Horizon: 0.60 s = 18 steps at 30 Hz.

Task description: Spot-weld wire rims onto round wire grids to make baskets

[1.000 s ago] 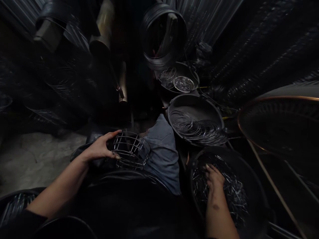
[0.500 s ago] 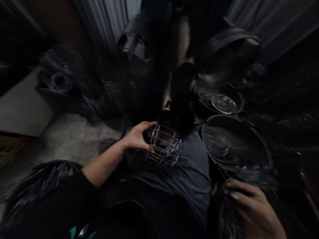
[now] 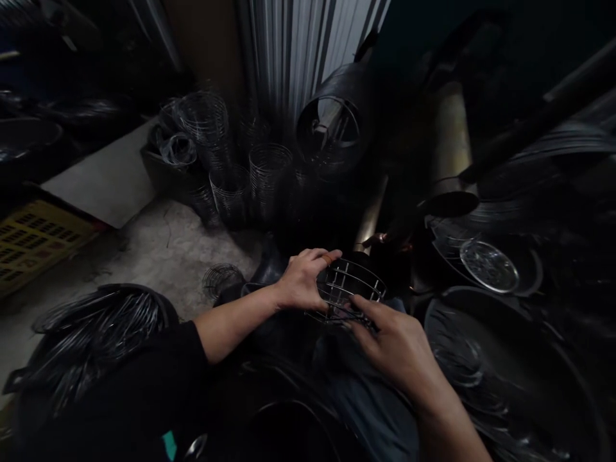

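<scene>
While I watch from the head camera, the left hand [image 3: 305, 280] is clamped on the left side of a curved, silvery cage of metal wire [image 3: 359, 280], fingers at the far rim, thumb nearer. Here's the right hand [image 3: 397, 343], close beside it, fingers bent against the cage's near right side; what they pinch, I can't tell. The cage is mid-view, just beyond dull blue cloth [image 3: 368, 404]. Over on the right, a wide, round black basin [image 3: 522, 350] holds loops of thin wire, a round, shiny metal dish [image 3: 489, 266] just beyond. Near left, a round black bucket [image 3: 166, 307] bristles with dark, glossy strips; farther off, a yellow plastic crate [image 3: 41, 240].
</scene>
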{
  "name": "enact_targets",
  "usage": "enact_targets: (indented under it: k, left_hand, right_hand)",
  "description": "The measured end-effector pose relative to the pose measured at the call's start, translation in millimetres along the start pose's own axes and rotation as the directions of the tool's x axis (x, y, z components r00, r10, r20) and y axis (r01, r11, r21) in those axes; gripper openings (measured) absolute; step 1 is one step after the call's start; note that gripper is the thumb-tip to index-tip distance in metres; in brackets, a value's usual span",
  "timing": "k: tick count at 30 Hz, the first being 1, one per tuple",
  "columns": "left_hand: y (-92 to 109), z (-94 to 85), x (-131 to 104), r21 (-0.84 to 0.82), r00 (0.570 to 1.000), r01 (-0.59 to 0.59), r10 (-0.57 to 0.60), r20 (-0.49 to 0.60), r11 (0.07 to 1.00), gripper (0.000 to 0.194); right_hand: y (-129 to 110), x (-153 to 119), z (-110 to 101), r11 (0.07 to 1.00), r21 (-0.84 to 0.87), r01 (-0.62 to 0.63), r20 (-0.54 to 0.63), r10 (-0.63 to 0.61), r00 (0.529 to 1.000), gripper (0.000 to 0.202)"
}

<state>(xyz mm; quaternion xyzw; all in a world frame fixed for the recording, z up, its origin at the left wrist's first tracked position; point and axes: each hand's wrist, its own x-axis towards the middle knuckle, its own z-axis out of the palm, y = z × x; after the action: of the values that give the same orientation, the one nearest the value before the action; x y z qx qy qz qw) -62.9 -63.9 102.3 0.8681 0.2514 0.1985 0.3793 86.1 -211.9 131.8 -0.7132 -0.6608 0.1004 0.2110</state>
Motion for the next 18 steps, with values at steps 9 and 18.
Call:
enact_targets:
  k: [9, 18]
  left_hand:
    - [-4.1, 10.6, 17.4, -0.021, 0.995, -0.03, 0.028, -0.092, 0.999, 0.1]
    - [-2.3, 7.7, 34.3, -0.08, 0.99, -0.036, 0.025, -0.14, 0.996, 0.105]
  right_hand:
    - [14.7, -2.4, 14.4, 0.966, -0.2, 0.162, -0.168, -0.197, 0.966, 0.033]
    - [25.7, 10.7, 10.7, 0.958, -0.184, 0.219, -0.351, -0.272, 0.896, 0.026]
